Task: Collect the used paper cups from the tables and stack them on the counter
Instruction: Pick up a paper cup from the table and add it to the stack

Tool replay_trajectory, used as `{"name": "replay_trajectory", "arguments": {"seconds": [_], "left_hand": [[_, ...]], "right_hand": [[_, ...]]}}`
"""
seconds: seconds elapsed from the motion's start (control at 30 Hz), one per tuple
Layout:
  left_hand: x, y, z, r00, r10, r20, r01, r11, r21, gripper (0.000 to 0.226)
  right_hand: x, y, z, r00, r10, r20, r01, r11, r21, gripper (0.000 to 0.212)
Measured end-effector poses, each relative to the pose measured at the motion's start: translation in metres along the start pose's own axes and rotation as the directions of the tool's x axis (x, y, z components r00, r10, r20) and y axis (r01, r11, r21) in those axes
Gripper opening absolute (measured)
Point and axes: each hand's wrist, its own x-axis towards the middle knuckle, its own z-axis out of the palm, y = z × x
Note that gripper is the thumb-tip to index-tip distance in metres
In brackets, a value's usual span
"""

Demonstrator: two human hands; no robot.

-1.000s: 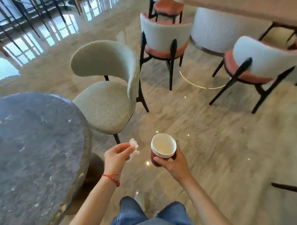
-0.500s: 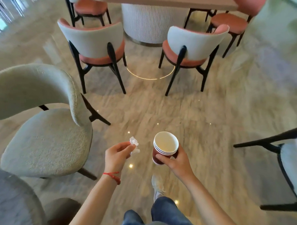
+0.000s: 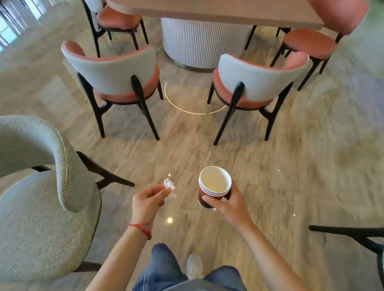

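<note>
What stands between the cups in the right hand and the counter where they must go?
No counter shows in this view, so the full path cannot be judged. The right hand holds the stacked cups over open floor. Ahead, two chairs stand before a table, with a gap between them.

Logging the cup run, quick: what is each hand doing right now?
Left hand: pinches a crumpled clear wrapper at its fingertips.
Right hand: grips a nested stack of paper cups.
</note>
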Motion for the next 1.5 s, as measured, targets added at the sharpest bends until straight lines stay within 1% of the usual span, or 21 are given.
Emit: {"name": "replay_trajectory", "arguments": {"seconds": [0.13,0.27,0.37,0.5,0.7,0.77,0.9,1.07,1.13,1.3,1.4,1.5], "left_hand": [[0.047,0.02,0.017,1.0,-0.021,-0.023,0.021,1.0,-0.006,0.005],[0.111,0.042,0.028,0.998,-0.03,-0.063,0.029,0.999,-0.012,0.007],[0.164,0.062,0.03,0.998,-0.02,-0.06,0.019,1.0,-0.019,0.004],[0.231,0.104,0.028,0.996,-0.023,-0.092,0.02,0.999,-0.035,0.004],[0.322,0.164,0.021,0.993,0.012,-0.117,-0.019,0.998,-0.058,0.007],[0.345,0.176,0.018,0.989,0.011,-0.149,-0.024,0.996,-0.083,0.007],[0.386,0.192,0.01,0.972,-0.013,-0.236,-0.018,0.992,-0.127,0.005],[0.432,0.215,-0.006,0.923,-0.053,-0.381,-0.042,0.971,-0.234,0.007],[0.448,0.225,-0.014,0.89,-0.078,-0.449,-0.047,0.964,-0.26,0.009],[0.48,0.247,-0.034,0.781,-0.157,-0.604,-0.089,0.93,-0.357,0.007],[0.49,0.254,-0.046,0.708,-0.204,-0.676,-0.12,0.909,-0.399,0.006],[0.492,0.252,-0.061,0.624,-0.259,-0.737,-0.129,0.896,-0.424,0.007]], "right_hand": [[0.058,-0.009,-0.001,1.0,0.019,-0.013,-0.019,1.0,0.014,0.057],[0.128,-0.021,0.013,0.999,0.022,0.027,-0.023,0.999,0.023,0.06],[0.184,-0.031,0.029,0.999,0.007,0.035,-0.008,1.0,0.021,0.055],[0.257,-0.063,0.054,0.998,-0.01,0.069,0.011,1.0,-0.009,0.058],[0.358,-0.109,0.092,0.992,-0.04,0.118,0.042,0.999,-0.02,0.062],[0.383,-0.118,0.103,0.99,-0.046,0.134,0.05,0.998,-0.028,0.06],[0.438,-0.132,0.126,0.972,-0.04,0.233,0.056,0.997,-0.06,0.056],[0.513,-0.157,0.167,0.939,-0.052,0.34,0.095,0.99,-0.109,0.056],[0.545,-0.169,0.188,0.907,-0.057,0.417,0.114,0.987,-0.112,0.056],[0.609,-0.206,0.247,0.784,-0.063,0.618,0.174,0.977,-0.121,0.058],[0.634,-0.221,0.286,0.676,-0.058,0.735,0.221,0.967,-0.126,0.059],[0.64,-0.229,0.323,0.564,-0.042,0.825,0.263,0.956,-0.131,0.06]]}}
